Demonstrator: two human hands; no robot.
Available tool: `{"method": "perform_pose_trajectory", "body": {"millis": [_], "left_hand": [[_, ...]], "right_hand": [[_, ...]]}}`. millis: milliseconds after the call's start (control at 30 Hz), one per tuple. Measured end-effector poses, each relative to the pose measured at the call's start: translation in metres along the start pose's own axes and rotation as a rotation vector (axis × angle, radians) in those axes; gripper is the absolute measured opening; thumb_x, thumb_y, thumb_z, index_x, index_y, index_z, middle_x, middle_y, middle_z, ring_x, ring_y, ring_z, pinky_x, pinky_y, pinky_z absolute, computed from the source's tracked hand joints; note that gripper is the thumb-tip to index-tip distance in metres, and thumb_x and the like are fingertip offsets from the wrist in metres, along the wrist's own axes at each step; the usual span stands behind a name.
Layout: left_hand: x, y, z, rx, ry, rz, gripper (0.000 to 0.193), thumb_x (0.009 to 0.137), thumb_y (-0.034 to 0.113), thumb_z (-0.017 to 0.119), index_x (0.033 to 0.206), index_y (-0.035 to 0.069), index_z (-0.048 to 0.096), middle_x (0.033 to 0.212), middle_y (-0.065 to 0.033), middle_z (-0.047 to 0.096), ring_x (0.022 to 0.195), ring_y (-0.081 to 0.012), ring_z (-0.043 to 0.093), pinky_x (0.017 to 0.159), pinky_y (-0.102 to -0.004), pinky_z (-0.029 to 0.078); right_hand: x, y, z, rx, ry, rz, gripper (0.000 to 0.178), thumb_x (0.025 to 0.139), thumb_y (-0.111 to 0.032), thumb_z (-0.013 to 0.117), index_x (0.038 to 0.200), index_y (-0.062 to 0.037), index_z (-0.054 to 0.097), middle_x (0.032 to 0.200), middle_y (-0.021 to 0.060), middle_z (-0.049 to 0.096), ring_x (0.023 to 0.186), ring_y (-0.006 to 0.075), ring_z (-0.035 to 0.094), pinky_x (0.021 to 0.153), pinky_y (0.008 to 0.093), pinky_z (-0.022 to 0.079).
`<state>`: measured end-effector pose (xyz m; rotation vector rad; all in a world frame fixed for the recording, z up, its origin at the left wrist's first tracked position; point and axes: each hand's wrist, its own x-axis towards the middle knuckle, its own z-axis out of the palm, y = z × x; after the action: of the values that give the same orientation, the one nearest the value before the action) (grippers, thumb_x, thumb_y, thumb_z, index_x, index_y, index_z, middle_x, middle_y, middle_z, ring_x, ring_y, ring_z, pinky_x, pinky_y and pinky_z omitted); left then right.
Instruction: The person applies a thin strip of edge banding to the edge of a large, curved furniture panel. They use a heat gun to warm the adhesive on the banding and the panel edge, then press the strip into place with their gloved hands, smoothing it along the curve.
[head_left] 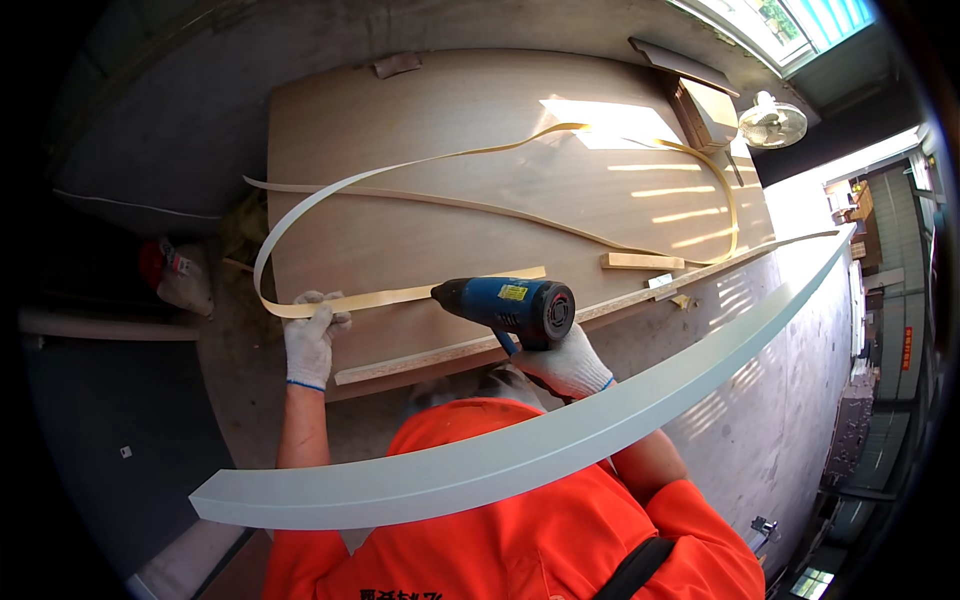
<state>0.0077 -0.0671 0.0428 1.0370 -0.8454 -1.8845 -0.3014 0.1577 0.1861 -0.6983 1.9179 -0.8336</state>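
Note:
My left hand [313, 345], in a white knit glove, grips a long pale-yellow edging strip [385, 298] near the left end of the worktop. From there the strip bends back in a wide loop over the large wood-toned panel [420, 110]. In my right hand [568, 365], also gloved, is a blue heat gun [510, 308], its dark nozzle pointing left at the strip. Whether nozzle and strip touch, I cannot tell. Along the near edge runs a narrow board [430, 357], partly hidden by the gun and my right hand.
A long pale-grey board [450, 450] crosses in front of my forearms, its far end rising right. A small wooden block [642, 262] rests near the panel's front edge. At the back right are stacked boards [705, 110] and a fan [772, 123]. Bags [185, 275] stand left.

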Motion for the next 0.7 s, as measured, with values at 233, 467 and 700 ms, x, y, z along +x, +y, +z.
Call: {"method": "perform_pose_trajectory", "body": {"millis": [233,467,700], "left_hand": [[0.002,-0.003,-0.006,-0.01,-0.017,0.003,0.021,0.101,0.002,0.065,0.12,0.01,0.06,0.119,-0.0197,0.07,0.087,-0.0226,0.074,0.076,-0.0375,0.065],[0.003,-0.002,-0.005,-0.009,-0.016,0.005,0.022,0.101,0.001,0.064,0.121,0.01,0.059,0.119,-0.0201,0.07,0.086,-0.0225,0.073,0.075,-0.0376,0.065],[0.003,-0.003,-0.007,-0.014,-0.016,0.016,0.022,0.101,0.0,0.063,0.121,0.01,0.058,0.118,-0.0203,0.07,0.085,-0.0228,0.073,0.074,-0.0375,0.065]], "right_hand": [[0.002,0.01,-0.01,-0.064,-0.005,-0.004,0.053,0.072,-0.005,0.083,0.121,0.0,0.063,0.105,0.0102,0.069,0.096,0.0184,0.068,0.087,0.0322,0.056],[0.013,0.042,-0.018,-0.332,0.15,-0.245,0.078,0.069,0.005,0.075,0.141,0.0009,0.045,0.127,0.0125,0.061,0.118,0.0213,0.063,0.101,0.0333,0.051],[0.024,0.095,-0.034,-0.251,0.26,-0.346,0.082,0.065,0.011,0.072,0.142,0.0006,0.046,0.129,0.0108,0.061,0.123,0.0212,0.061,0.106,0.0337,0.048]]}}
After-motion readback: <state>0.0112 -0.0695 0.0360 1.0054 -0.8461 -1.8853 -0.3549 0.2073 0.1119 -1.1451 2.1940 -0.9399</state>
